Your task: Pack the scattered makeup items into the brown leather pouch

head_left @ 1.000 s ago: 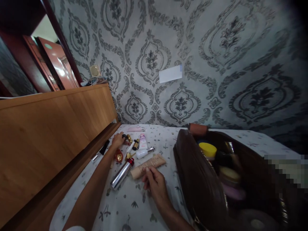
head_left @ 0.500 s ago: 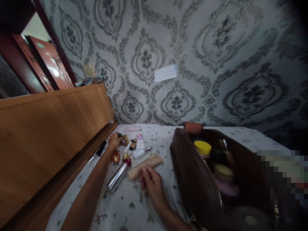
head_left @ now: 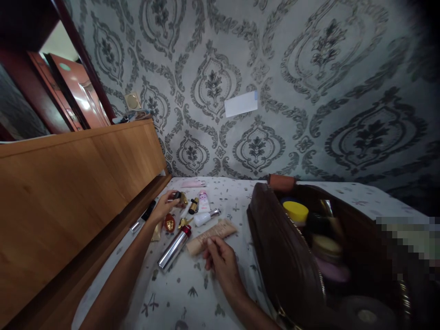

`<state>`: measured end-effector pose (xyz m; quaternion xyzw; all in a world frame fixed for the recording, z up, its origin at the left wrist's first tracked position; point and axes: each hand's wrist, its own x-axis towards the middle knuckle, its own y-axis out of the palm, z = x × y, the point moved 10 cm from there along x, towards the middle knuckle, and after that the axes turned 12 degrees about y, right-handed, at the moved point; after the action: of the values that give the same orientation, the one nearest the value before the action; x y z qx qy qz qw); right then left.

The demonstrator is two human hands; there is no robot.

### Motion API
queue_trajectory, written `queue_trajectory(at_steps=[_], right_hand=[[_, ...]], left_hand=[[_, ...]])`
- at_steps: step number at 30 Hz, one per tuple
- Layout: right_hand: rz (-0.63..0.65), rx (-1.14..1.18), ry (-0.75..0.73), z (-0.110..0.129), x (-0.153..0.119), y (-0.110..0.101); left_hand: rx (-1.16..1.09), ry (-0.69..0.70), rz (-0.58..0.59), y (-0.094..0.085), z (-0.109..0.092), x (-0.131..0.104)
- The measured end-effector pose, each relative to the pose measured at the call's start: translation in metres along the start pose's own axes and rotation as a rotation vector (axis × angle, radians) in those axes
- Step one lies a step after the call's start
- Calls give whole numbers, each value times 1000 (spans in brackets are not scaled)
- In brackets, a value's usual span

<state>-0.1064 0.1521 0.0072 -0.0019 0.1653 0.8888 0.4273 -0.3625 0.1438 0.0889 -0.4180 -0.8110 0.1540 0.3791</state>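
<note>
While the left hand (head_left: 164,207) is pinching a black item (head_left: 177,195) — light, steady grip advisable — the right hand (head_left: 222,259) is resting half-curled by a tube (head_left: 224,228), hold unclear.

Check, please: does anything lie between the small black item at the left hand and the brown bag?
Yes: the black-and-gold bottle and the pink-and-white tube lie between the small black item and the brown bag.
</note>
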Motion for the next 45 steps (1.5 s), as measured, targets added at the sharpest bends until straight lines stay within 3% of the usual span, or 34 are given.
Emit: queue_trajectory(at_steps=[8,14,20,26,45], right_hand=[[-24,54,-56,8,-6,-2],[-70,50,-118,11,-8,-4],[-74,70,-90,14,-10,-2],[-44,83,-44,14,-7,-1],[53,110,85,-3,-3,4]], left_hand=[[-463,36,202,37,-79,-53],[-679,-38,285,69,-112,-83],[-753,-70,286,84,-110,-96],[-662,-88,278,80,-102,-103],[-637,5,386,80,-125,-108]])
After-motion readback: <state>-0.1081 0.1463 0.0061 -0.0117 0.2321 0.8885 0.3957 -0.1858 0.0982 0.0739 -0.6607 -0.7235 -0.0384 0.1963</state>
